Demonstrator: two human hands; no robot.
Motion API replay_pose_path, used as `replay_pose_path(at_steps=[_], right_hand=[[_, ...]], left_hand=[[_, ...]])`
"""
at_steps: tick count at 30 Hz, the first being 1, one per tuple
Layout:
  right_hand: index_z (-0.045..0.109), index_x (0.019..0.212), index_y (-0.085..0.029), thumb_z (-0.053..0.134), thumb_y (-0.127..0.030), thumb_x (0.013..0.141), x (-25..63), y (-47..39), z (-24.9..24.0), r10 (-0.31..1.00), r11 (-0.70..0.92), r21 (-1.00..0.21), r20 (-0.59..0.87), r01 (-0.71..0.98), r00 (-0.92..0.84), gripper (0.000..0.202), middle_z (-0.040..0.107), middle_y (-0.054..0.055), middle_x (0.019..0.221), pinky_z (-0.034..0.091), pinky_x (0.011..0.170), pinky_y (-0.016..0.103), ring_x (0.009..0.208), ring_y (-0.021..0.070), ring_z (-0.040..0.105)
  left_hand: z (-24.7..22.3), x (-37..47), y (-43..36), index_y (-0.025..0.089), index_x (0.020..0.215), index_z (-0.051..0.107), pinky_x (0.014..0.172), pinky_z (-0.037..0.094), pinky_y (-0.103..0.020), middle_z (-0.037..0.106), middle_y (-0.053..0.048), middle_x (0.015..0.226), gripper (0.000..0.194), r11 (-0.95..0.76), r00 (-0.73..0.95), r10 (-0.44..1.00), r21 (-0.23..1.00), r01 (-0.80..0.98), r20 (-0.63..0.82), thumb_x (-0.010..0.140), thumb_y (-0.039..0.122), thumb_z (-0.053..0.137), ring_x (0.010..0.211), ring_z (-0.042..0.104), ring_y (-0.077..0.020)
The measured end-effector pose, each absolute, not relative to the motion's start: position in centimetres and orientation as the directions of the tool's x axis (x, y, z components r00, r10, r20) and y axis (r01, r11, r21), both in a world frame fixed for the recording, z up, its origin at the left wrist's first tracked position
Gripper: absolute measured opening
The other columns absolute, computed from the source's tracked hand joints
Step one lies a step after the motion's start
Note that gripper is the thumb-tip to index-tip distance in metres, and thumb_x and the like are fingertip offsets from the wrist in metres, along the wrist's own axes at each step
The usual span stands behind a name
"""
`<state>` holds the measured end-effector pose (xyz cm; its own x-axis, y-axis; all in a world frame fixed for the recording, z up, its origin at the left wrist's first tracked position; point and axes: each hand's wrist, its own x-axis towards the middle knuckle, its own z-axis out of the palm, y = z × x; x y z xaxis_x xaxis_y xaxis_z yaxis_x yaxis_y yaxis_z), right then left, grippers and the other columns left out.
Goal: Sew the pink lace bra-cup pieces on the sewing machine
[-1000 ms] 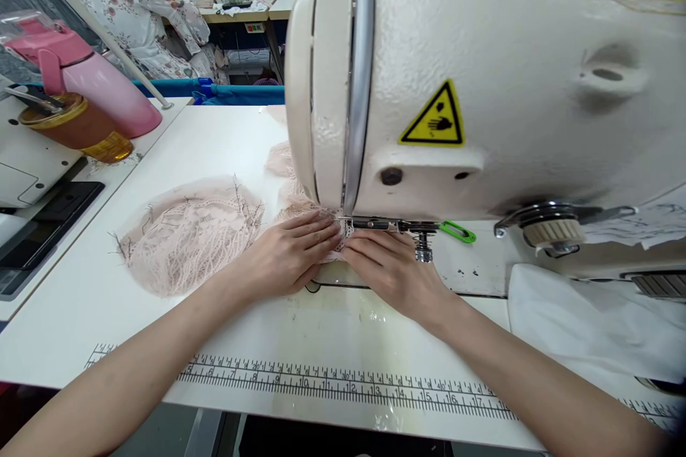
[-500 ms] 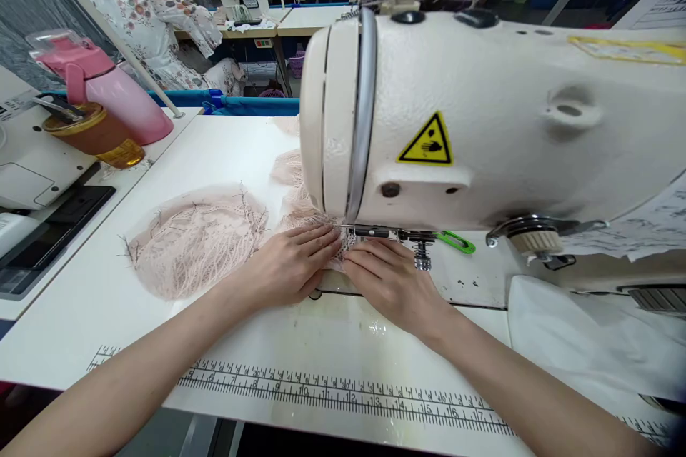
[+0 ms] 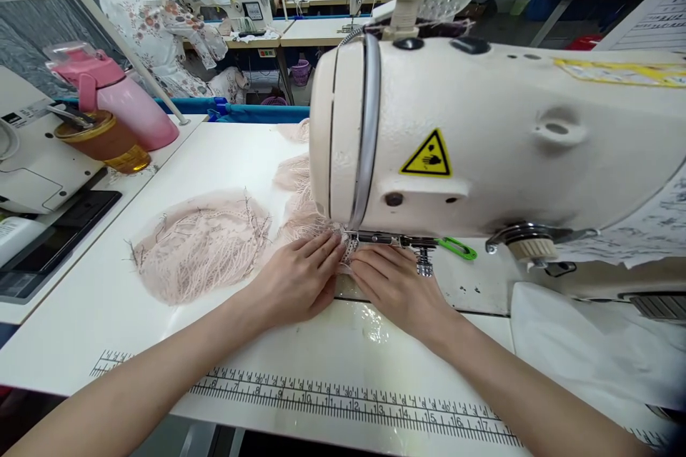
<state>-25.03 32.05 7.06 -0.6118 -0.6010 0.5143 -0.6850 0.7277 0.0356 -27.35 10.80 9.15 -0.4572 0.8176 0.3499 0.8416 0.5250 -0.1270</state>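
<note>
At far left, a phone (image 3: 58,246) is lying near a brown cup (image 3: 104,143) and a pink bottle (image 3: 123,103). Next, a loose piece of pale pink fringed cloth (image 3: 201,246) is resting on the table (image 3: 236,164), just left of the left hand (image 3: 300,278). That hand is lying with its fingers stretched out together on a second pink cloth (image 3: 303,211), not closing around anything. This second cloth is running lengthwise away from the hands, from the metal foot (image 3: 375,238) toward the table's far side, partly hiding behind the sewing machine (image 3: 455,121). Most of its visible length is lying beyond the left hand, the nearer of the two. The right hand (image 3: 401,289) is bending its fingers beside the cloth's near end; whether they are pinching it, I cannot tell. Farther right, a green clip (image 3: 457,248) and white fabric (image 3: 584,343) are lying.
</note>
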Motion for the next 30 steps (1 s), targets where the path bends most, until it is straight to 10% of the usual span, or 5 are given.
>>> replay_pose_path(at_steps=[30], right_hand=[[0.066, 0.089, -0.021, 0.054, -0.014, 0.091, -25.1, 32.3, 8.6, -0.485, 0.824, 0.105, 0.639, -0.557, -0.597, 0.014, 0.073, 0.000, 0.088, 0.039, 0.060, 0.028, 0.066, 0.0123, 0.057]], left_hand=[[8.8, -27.1, 11.5, 0.008, 0.121, 0.063, 0.098, 0.054, -0.041, 0.065, -0.014, 0.126, 0.032, 0.595, -0.510, 0.763, -0.122, 0.795, 0.398, 0.099, 0.025, 0.046, 0.118, 0.062, -0.0277]])
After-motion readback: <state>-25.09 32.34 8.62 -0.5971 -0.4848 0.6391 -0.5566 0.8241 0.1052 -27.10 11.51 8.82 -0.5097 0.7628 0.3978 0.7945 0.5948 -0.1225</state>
